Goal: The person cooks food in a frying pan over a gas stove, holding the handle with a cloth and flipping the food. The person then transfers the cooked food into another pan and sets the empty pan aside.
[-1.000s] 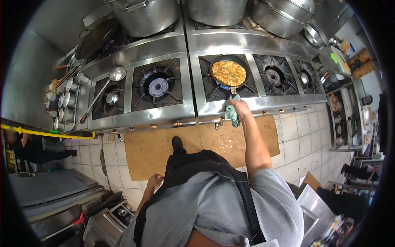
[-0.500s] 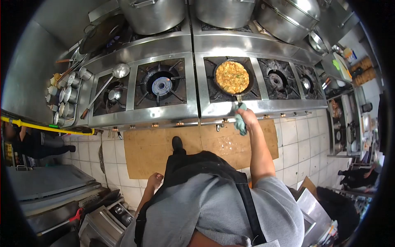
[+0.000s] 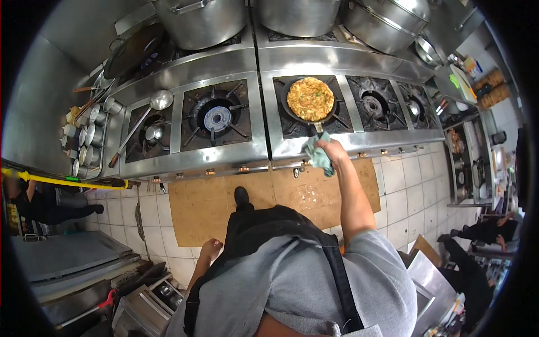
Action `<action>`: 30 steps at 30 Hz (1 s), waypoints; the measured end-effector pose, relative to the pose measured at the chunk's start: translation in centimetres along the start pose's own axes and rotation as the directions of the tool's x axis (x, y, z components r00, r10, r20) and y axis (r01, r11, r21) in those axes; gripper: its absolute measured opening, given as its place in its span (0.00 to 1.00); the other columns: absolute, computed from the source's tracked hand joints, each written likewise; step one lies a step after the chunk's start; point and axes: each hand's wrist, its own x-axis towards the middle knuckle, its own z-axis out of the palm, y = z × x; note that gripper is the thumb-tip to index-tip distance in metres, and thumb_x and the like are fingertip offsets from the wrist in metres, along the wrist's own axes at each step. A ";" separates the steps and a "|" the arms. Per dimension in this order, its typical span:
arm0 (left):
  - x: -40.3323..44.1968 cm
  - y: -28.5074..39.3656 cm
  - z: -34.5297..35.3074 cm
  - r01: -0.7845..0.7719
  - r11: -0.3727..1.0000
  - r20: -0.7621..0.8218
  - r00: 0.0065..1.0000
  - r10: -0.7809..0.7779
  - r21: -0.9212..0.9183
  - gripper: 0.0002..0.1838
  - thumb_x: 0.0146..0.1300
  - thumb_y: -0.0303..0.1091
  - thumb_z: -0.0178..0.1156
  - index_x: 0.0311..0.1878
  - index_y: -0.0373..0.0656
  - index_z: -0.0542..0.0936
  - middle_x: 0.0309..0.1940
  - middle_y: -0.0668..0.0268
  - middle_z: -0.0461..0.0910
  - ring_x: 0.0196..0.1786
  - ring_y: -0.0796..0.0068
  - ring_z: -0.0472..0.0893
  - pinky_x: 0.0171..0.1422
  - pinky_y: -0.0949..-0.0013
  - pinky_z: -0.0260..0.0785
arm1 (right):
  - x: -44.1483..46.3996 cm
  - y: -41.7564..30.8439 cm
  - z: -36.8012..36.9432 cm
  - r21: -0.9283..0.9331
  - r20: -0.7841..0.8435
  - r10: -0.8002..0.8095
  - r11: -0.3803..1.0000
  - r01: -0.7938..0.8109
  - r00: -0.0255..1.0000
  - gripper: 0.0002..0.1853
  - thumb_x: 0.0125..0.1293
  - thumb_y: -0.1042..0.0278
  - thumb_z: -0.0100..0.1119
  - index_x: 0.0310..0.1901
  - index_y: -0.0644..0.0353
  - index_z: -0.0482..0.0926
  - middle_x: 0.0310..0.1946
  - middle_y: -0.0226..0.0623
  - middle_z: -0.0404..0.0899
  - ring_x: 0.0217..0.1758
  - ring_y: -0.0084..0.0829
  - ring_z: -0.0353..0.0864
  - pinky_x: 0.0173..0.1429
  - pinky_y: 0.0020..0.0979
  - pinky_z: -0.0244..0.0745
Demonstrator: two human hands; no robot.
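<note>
A dark frying pan (image 3: 293, 114) with a round golden omelette (image 3: 310, 99) sits over the burner right of centre on the stove. My right hand (image 3: 332, 151) is closed round the pan's handle (image 3: 319, 128) through a green cloth (image 3: 320, 157), whose loose end hangs over the stove's front edge. Low at my side, my left hand (image 3: 211, 248) hangs with its fingers curled in, and nothing shows in it. Left of the pan is an uncovered burner (image 3: 217, 118) with a bluish centre. A long-handled ladle (image 3: 161, 100) lies across the far-left burner.
Large metal pots (image 3: 205, 25) and a wok (image 3: 135, 50) stand along the back. Small metal containers (image 3: 94, 133) crowd the left side. Cardboard (image 3: 202, 210) covers floor tiles under me. Other people (image 3: 469, 275) are at lower right and far left. A yellow pipe (image 3: 67, 176) runs at left.
The pan with the omelette has shifted slightly away from me and to the left, my right hand moving with it. The cloth's loose end has swung. My left hand stays low.
</note>
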 end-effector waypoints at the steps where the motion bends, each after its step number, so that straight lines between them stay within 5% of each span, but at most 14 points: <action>1: 0.8 -0.7 0.4 -0.004 1.000 -0.003 1.000 0.004 -0.005 0.17 0.59 0.43 0.59 0.39 0.37 0.79 0.29 0.58 0.81 0.35 0.64 0.82 0.42 0.64 0.72 | -1.7 -0.4 -0.3 -0.032 -0.005 -0.037 0.999 0.037 0.999 0.15 0.53 0.68 0.60 0.41 0.70 0.79 0.31 0.40 0.81 0.29 0.31 0.81 0.36 0.32 0.76; 3: 1.7 -2.3 1.1 0.124 0.952 0.030 0.992 -0.121 -0.280 0.17 0.59 0.43 0.59 0.40 0.37 0.79 0.31 0.57 0.82 0.38 0.63 0.82 0.45 0.64 0.72 | -0.2 1.0 -0.1 0.067 -0.041 -0.027 0.997 0.030 0.999 0.09 0.55 0.69 0.57 0.35 0.66 0.78 0.27 0.37 0.79 0.26 0.31 0.79 0.30 0.33 0.75; 7: 0.2 -0.9 0.0 0.021 1.000 -0.013 1.000 -0.021 -0.021 0.16 0.59 0.42 0.59 0.41 0.37 0.79 0.32 0.56 0.82 0.35 0.63 0.82 0.41 0.65 0.72 | 0.9 -1.1 1.8 0.096 -0.043 0.017 0.995 -0.013 0.999 0.07 0.55 0.71 0.57 0.33 0.65 0.76 0.25 0.36 0.78 0.23 0.31 0.78 0.28 0.33 0.74; 11: 0.4 -0.3 -0.1 0.015 0.999 -0.042 0.999 -0.017 -0.051 0.15 0.59 0.41 0.59 0.40 0.37 0.79 0.32 0.57 0.82 0.36 0.63 0.82 0.42 0.66 0.72 | -0.7 0.8 -0.6 0.002 -0.028 -0.047 0.999 0.047 0.999 0.07 0.56 0.70 0.56 0.32 0.65 0.77 0.26 0.37 0.79 0.21 0.31 0.77 0.26 0.33 0.73; 13: 1.3 -2.7 1.2 0.080 0.895 0.062 0.996 -0.059 -0.439 0.14 0.59 0.40 0.60 0.39 0.37 0.79 0.34 0.57 0.82 0.41 0.62 0.81 0.47 0.65 0.71 | -0.7 -0.2 0.8 0.043 -0.052 -0.012 0.999 0.014 0.999 0.07 0.57 0.70 0.56 0.33 0.65 0.77 0.26 0.37 0.79 0.21 0.30 0.77 0.26 0.32 0.73; 14: 0.9 -3.1 1.4 0.088 0.896 0.067 0.996 -0.065 -0.435 0.14 0.59 0.40 0.60 0.39 0.37 0.79 0.34 0.57 0.82 0.41 0.62 0.81 0.47 0.65 0.71 | -0.5 -0.8 1.3 0.088 -0.086 0.017 0.996 -0.009 0.996 0.07 0.58 0.69 0.56 0.33 0.65 0.77 0.26 0.37 0.79 0.20 0.30 0.77 0.26 0.32 0.73; 16: -1.0 0.4 -0.1 0.077 0.994 0.042 0.996 -0.074 -0.075 0.13 0.59 0.38 0.60 0.39 0.37 0.79 0.33 0.57 0.82 0.40 0.64 0.81 0.46 0.66 0.71 | 0.8 -1.4 1.6 0.024 -0.032 0.035 0.999 -0.034 0.999 0.08 0.59 0.68 0.55 0.35 0.65 0.77 0.27 0.38 0.80 0.22 0.31 0.78 0.27 0.32 0.74; 20: -0.7 1.5 -0.1 0.075 0.992 0.000 0.997 -0.075 -0.101 0.12 0.59 0.37 0.58 0.39 0.37 0.79 0.33 0.57 0.82 0.40 0.65 0.81 0.46 0.65 0.71 | -0.4 1.6 -0.9 0.038 0.014 -0.006 0.999 0.006 1.000 0.11 0.59 0.68 0.56 0.39 0.66 0.77 0.29 0.38 0.80 0.27 0.31 0.79 0.30 0.33 0.76; 22: -0.1 -0.3 0.9 0.115 0.923 0.011 0.993 -0.119 -0.368 0.13 0.59 0.37 0.57 0.39 0.37 0.79 0.33 0.57 0.82 0.39 0.64 0.81 0.46 0.65 0.71 | -1.3 0.9 -0.2 0.050 0.017 0.036 0.998 -0.037 0.999 0.11 0.58 0.68 0.56 0.39 0.67 0.77 0.29 0.38 0.79 0.26 0.31 0.79 0.31 0.33 0.76; 25: 1.5 -2.6 1.8 0.117 0.987 0.065 0.992 -0.111 -0.106 0.14 0.58 0.39 0.57 0.39 0.37 0.80 0.33 0.56 0.82 0.39 0.64 0.81 0.46 0.65 0.71 | -1.5 -1.4 1.2 0.097 -0.052 0.028 0.995 -0.023 0.998 0.11 0.57 0.69 0.57 0.38 0.66 0.77 0.27 0.36 0.79 0.25 0.31 0.78 0.30 0.31 0.75; 30: 1.2 -1.8 1.4 0.013 0.998 0.069 0.998 -0.010 -0.055 0.16 0.57 0.42 0.57 0.38 0.37 0.80 0.33 0.53 0.82 0.39 0.60 0.81 0.46 0.63 0.71 | -6.9 0.2 -2.8 0.196 -0.106 -0.030 0.979 0.050 0.994 0.07 0.59 0.71 0.55 0.38 0.63 0.77 0.25 0.31 0.77 0.22 0.24 0.74 0.26 0.27 0.71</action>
